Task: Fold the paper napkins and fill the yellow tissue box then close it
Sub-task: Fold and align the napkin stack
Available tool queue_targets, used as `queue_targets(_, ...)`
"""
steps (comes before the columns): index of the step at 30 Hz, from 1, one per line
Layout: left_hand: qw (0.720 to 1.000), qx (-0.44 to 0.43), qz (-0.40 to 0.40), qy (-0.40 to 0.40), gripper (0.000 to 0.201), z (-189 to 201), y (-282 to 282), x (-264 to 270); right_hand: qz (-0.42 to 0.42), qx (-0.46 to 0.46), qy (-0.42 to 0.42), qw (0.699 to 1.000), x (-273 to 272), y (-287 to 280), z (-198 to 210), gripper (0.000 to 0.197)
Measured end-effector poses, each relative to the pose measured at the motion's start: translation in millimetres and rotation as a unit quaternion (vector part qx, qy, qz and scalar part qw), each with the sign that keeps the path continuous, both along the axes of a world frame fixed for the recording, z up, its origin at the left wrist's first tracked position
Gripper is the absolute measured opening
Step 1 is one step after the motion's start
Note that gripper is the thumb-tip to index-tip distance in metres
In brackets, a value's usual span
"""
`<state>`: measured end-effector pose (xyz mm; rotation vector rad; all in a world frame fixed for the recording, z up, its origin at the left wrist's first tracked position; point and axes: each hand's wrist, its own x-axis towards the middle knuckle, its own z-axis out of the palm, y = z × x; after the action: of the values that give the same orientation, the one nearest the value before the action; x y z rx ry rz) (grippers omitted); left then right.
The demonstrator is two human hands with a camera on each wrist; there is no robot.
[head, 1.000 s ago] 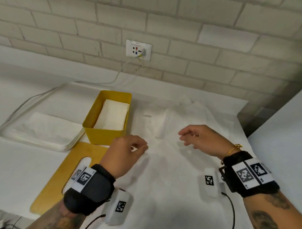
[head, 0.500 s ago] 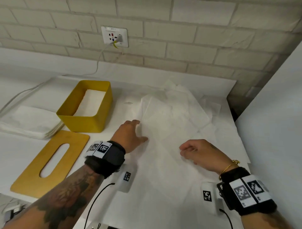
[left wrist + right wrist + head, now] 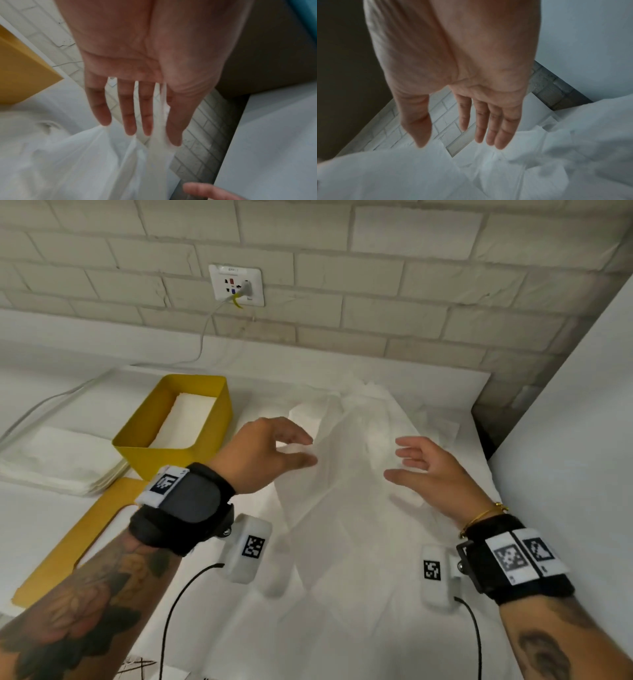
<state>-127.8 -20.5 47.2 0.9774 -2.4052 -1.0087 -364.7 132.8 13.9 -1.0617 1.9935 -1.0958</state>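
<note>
— What are your hands doing?

— My left hand point(image 3: 263, 455) is raised over the desk point(image 3: 41, 518) with a thin white napkin sheet point(image 3: 342, 508) caught between the thumb and the index finger; the other fingers point(image 3: 130, 115) are straight and slightly spread. The sheet hangs down from that pinch toward the loose pile.

— And the right?

— My right hand point(image 3: 435, 474) floats opposite, palm turned toward the left one, fingers point(image 3: 489, 121) stretched and relaxed, gripping nothing. The two hands sit on either side of the lifted sheet.

— What lies beneath them?

— A heap of unfolded paper napkins point(image 3: 394, 422), crumpled and overlapping, spread across the desk right up to the brick wall point(image 3: 376, 285).

— Where is the box?

— The yellow tissue box point(image 3: 178, 450) stands to the left of my left hand, its top uncovered, with folded white napkins point(image 3: 186, 419) lying flat inside, well below the rim. Its lid point(image 3: 61, 556), yellow with a long slot, lies flat on the desk in front of the box, partly under my left forearm. Left of the box is a stack of flat napkins point(image 3: 61, 460).

— Anything behind?

— A wall socket point(image 3: 237, 285) with a white cable point(image 3: 202, 337) plugged in.
</note>
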Motion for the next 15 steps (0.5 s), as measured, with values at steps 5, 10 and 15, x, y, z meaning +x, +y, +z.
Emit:
queue_targets(5,0.99,0.079,-0.104,0.055,0.009,36,3,11,0.062,-0.073,-0.168,0.981,-8,-17,2,0.09)
queue_targets(10,0.992,0.076,-0.081,0.065,0.025,47,-9,14,0.074,-0.149,-0.241,0.956,6,-35,16,0.043)
queue_targets(15,0.997,0.048,-0.013,0.056,0.047,15,-8,27,0.01,-0.248,-0.242,0.938,10,-32,26,0.042)
